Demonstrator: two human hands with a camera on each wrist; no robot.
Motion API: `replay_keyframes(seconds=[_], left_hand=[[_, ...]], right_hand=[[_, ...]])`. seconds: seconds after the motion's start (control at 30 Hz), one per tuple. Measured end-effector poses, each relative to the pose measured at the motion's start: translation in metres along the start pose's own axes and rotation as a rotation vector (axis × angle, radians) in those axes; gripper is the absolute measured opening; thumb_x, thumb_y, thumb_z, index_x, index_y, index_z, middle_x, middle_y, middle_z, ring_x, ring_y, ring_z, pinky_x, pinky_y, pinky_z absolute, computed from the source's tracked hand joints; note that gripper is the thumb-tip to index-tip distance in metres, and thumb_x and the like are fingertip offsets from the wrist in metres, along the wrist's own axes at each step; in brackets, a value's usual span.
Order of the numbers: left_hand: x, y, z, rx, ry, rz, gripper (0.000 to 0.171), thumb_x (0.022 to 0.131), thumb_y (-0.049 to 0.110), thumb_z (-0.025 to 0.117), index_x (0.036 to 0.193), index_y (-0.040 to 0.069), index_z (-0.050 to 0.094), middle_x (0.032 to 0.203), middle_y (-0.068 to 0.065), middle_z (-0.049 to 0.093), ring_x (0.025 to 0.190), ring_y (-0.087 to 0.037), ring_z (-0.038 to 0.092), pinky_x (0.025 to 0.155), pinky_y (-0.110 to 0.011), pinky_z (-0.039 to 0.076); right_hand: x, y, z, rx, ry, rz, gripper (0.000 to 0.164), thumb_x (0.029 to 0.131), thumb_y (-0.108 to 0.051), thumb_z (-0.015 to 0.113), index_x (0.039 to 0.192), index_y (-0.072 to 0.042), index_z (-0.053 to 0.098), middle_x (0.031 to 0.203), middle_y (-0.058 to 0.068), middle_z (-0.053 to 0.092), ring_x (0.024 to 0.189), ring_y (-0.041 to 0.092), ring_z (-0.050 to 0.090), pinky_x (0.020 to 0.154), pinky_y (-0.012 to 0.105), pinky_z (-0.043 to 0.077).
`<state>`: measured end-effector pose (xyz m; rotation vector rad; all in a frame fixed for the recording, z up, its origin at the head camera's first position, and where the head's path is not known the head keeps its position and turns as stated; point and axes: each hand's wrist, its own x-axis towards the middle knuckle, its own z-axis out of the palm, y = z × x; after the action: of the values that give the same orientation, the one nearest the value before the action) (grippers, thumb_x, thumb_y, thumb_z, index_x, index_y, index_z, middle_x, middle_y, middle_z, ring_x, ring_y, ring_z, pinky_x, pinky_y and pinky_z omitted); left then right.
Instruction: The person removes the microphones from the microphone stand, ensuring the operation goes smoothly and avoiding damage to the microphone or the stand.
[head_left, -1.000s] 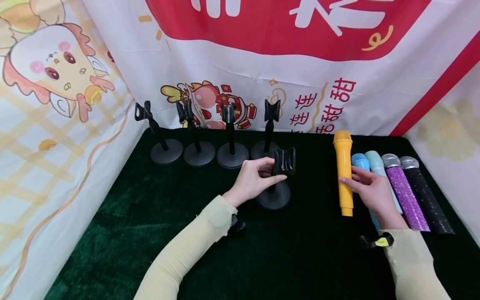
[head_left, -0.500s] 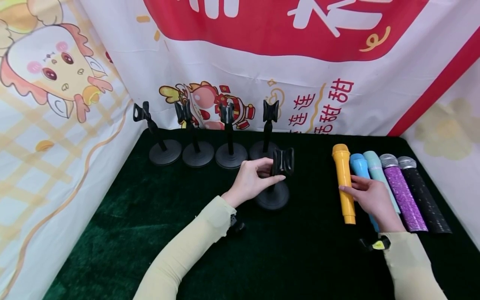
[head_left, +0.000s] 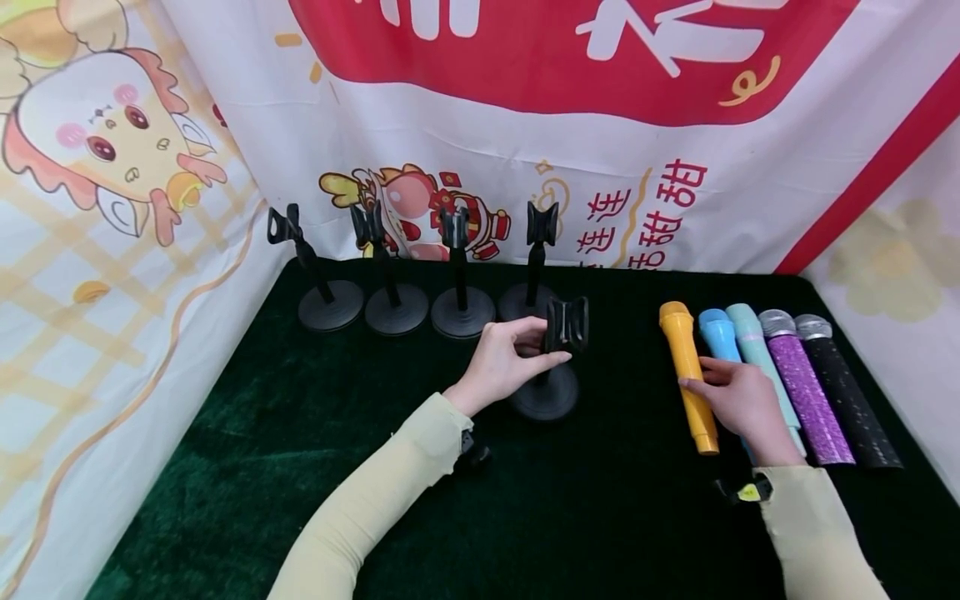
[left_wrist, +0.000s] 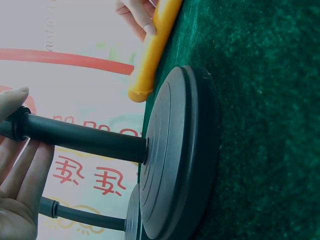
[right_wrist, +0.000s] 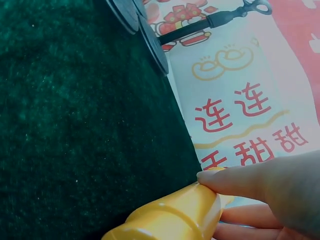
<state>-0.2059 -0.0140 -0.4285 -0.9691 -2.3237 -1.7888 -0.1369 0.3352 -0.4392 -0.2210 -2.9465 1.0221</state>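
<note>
My left hand (head_left: 504, 362) grips the upper stem of a black microphone stand (head_left: 551, 396) just below its clip. In the left wrist view, the round base of this stand (left_wrist: 175, 150) sits on the green cloth, with thumb and fingers around the stem. At the right, my right hand (head_left: 746, 404) holds a yellow microphone (head_left: 682, 350) by its body, thumb on the near side. It lies head away from me, slanted beside a blue microphone (head_left: 720, 333). In the right wrist view, the lower end of the yellow microphone (right_wrist: 170, 220) shows under the thumb.
Right of the blue microphone lie a mint one (head_left: 753, 333), a purple glittery one (head_left: 806, 392) and a black one (head_left: 847, 392). Several more black stands (head_left: 461, 310) line the back edge of the green cloth (head_left: 315, 475). A printed curtain (head_left: 480, 133) hangs behind.
The yellow microphone has come down and toward me, turning from nearly straight to a slant like that of the row. The left hand and its stand have stayed put.
</note>
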Motion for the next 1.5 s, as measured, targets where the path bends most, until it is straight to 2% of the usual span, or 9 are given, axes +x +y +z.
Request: replay_keyframes(seconds=[0.23, 0.7, 0.87, 1.07, 1.27, 1.37, 1.5], left_hand=[[0.0, 0.001, 0.0, -0.008, 0.002, 0.001, 0.029, 0.088, 0.025, 0.083, 0.113, 0.014, 0.075, 0.102, 0.005, 0.075, 0.085, -0.006, 0.072, 0.076, -0.026, 0.06], [-0.001, 0.001, 0.001, -0.006, 0.003, -0.007, 0.029, 0.089, 0.025, 0.083, 0.113, 0.013, 0.074, 0.102, 0.005, 0.075, 0.085, -0.006, 0.072, 0.076, -0.025, 0.06], [-0.001, 0.002, 0.001, -0.005, 0.005, -0.01, 0.028, 0.089, 0.025, 0.083, 0.113, 0.013, 0.075, 0.102, 0.005, 0.075, 0.085, -0.006, 0.072, 0.076, -0.026, 0.06], [-0.001, 0.003, 0.001, -0.012, 0.006, -0.001, 0.027, 0.088, 0.024, 0.083, 0.112, 0.014, 0.075, 0.101, 0.005, 0.075, 0.085, -0.006, 0.072, 0.076, -0.026, 0.06], [-0.001, 0.003, 0.001, -0.018, 0.001, -0.003, 0.027, 0.089, 0.023, 0.083, 0.113, 0.013, 0.075, 0.102, 0.005, 0.076, 0.086, -0.006, 0.072, 0.076, -0.026, 0.06], [-0.001, 0.002, 0.0, -0.018, -0.003, -0.006, 0.027, 0.089, 0.023, 0.082, 0.113, 0.013, 0.074, 0.102, 0.005, 0.075, 0.086, -0.006, 0.072, 0.077, -0.026, 0.06], [0.0, 0.001, 0.0, -0.017, -0.004, 0.002, 0.026, 0.09, 0.023, 0.082, 0.112, 0.012, 0.074, 0.102, 0.005, 0.075, 0.086, -0.006, 0.072, 0.077, -0.026, 0.06]], right_hand=[[-0.001, -0.001, 0.0, -0.026, 0.015, -0.027, 0.06, 0.097, -0.033, 0.072, 0.134, 0.012, 0.058, 0.114, 0.028, 0.069, 0.091, 0.036, 0.07, 0.065, 0.03, 0.056], [-0.005, -0.004, -0.001, -0.056, 0.042, -0.053, 0.062, 0.096, -0.034, 0.073, 0.132, 0.014, 0.058, 0.116, 0.029, 0.068, 0.095, 0.039, 0.071, 0.068, 0.038, 0.06], [-0.004, -0.007, -0.003, -0.056, 0.072, -0.076, 0.063, 0.096, -0.032, 0.074, 0.135, 0.014, 0.055, 0.119, 0.031, 0.066, 0.1, 0.044, 0.069, 0.076, 0.051, 0.06], [-0.005, -0.021, -0.012, -0.022, 0.145, -0.079, 0.067, 0.095, -0.039, 0.073, 0.14, 0.008, 0.055, 0.127, 0.029, 0.063, 0.109, 0.046, 0.065, 0.091, 0.059, 0.052], [-0.003, -0.045, -0.019, 0.07, 0.168, -0.147, 0.069, 0.094, -0.048, 0.073, 0.142, -0.001, 0.057, 0.132, 0.022, 0.063, 0.114, 0.041, 0.065, 0.089, 0.048, 0.053], [-0.004, -0.06, -0.017, 0.126, 0.189, -0.202, 0.066, 0.091, -0.047, 0.075, 0.142, -0.008, 0.06, 0.134, 0.014, 0.064, 0.118, 0.034, 0.064, 0.093, 0.036, 0.053], [-0.007, -0.08, -0.012, 0.208, 0.207, -0.278, 0.058, 0.091, -0.039, 0.079, 0.139, -0.01, 0.063, 0.134, 0.005, 0.065, 0.12, 0.024, 0.063, 0.096, 0.018, 0.049]])
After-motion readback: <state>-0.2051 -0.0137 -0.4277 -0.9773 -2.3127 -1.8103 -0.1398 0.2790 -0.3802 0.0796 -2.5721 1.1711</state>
